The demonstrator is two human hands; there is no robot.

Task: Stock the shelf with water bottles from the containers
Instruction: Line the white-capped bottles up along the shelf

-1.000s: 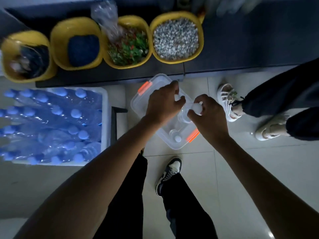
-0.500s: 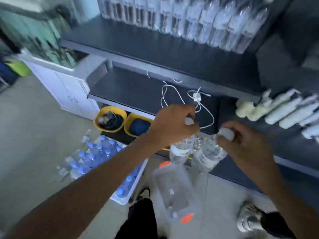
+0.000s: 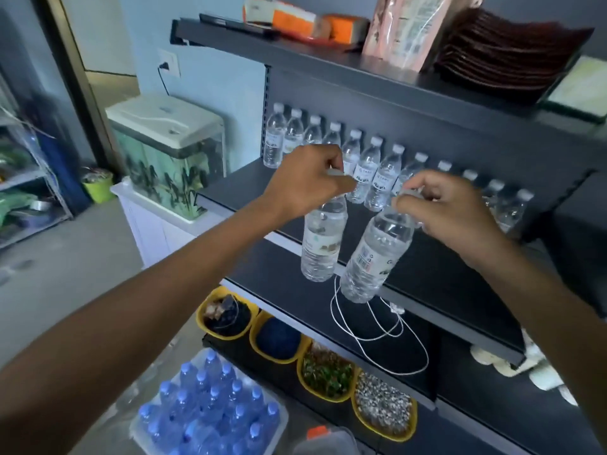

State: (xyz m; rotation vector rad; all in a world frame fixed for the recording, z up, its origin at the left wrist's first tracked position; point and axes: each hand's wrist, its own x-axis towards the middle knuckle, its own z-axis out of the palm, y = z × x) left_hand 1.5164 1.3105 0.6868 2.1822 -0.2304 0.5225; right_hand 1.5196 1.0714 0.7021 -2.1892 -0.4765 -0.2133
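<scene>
Crate (image 3: 283,421) w/ blue-cap bottles (image 3: 213,412), yellow tub (image 3: 387,435) w/ gravel (image 3: 382,403)

bottles (image 3: 323,244): clear glossy plastic | shelf (image 3: 236,188): matt dark metal | bowls (image 3: 384,431): glossy yellow plastic

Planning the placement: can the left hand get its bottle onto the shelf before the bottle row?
Probably yes: the left hand holds its bottle at the front edge of the shelf, with bare board before the row.
</scene>
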